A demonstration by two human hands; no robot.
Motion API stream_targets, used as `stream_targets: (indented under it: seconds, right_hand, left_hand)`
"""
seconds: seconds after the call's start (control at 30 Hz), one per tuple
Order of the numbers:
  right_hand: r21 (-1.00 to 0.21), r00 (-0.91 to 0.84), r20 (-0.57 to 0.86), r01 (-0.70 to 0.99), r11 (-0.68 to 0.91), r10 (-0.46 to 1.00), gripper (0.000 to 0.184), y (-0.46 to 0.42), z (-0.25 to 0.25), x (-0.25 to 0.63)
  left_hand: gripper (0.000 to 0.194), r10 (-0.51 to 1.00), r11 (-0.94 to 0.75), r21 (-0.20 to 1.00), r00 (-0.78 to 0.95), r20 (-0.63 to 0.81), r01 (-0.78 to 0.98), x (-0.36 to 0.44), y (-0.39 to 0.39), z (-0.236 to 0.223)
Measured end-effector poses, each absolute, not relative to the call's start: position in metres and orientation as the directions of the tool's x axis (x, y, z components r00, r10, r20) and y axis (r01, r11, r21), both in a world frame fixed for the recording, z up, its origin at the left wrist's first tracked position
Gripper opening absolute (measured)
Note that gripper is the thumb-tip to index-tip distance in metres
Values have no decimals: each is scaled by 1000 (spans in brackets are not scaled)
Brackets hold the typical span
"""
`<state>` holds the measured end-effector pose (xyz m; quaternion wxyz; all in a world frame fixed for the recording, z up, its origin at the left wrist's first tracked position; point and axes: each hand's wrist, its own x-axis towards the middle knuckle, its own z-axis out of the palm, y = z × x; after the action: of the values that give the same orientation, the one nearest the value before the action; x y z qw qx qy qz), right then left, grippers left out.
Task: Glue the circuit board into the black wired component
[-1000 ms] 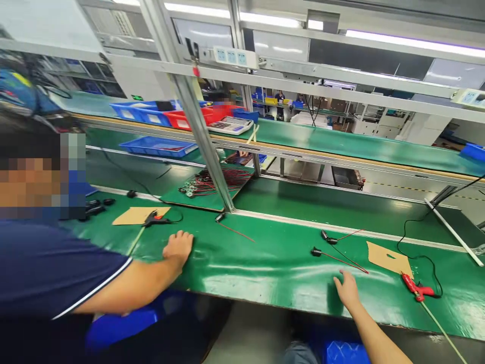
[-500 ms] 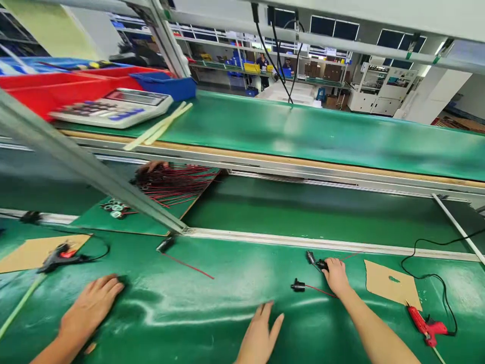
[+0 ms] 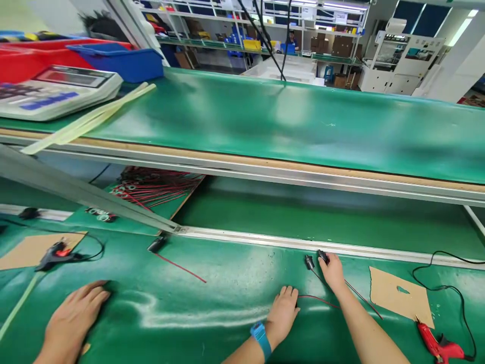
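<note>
My left hand [image 3: 283,309], with a blue wristband, rests on the green bench mat [image 3: 227,298], fingers curled over something; a red wire [image 3: 318,299] runs out from under it to the right. My right hand [image 3: 333,271] lies further back, its fingertips closed on a small black connector [image 3: 322,255] by the metal rail. A second black connector [image 3: 308,262] with a thin wire lies just left of it.
Another person's hand [image 3: 74,318] rests flat at lower left, near a black glue gun [image 3: 56,253] on cardboard. A loose connector with red wire [image 3: 157,244] lies mid-bench. Cardboard [image 3: 401,298] and a red glue gun [image 3: 439,348] sit right. A slanted metal post [image 3: 87,192] crosses left.
My left hand slid right and curled over the connector with the red wire. My right hand moved slightly back to the connector by the rail. The view dipped closer to the bench.
</note>
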<state>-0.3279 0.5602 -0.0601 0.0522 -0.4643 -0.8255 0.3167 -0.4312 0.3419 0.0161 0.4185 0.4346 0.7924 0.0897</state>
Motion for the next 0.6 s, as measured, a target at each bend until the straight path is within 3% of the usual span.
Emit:
stream_targets:
  seconds: [0.1,0.2,0.33,0.43,0.6]
  right_hand:
    - [-583,-556,-221,734,348,801,49,561,-62,-341]
    - [-586,-586,-251,725,361,770,53,561,-63,-348]
    - [-560,-608,-314,739,375,729,63,562,-58,-350]
    - [-549,-625,-316,734,399,714,75,557,-50,-351]
    - [-415,-735,-212,665,621,644,91,534,-44,-358]
  left_hand:
    - [26,782,623,714,-302,-546,321,-437,311,21]
    - [22,766,569,822,-376,-522,19,-439,281,32]
    - [26,719,470,848,-451,-529,-246,-441,245,59]
    - [28,679,401,854,-519,-519,-331,-443,220,84]
    - [28,583,295,853,-626,-518,-431,-440,179,112]
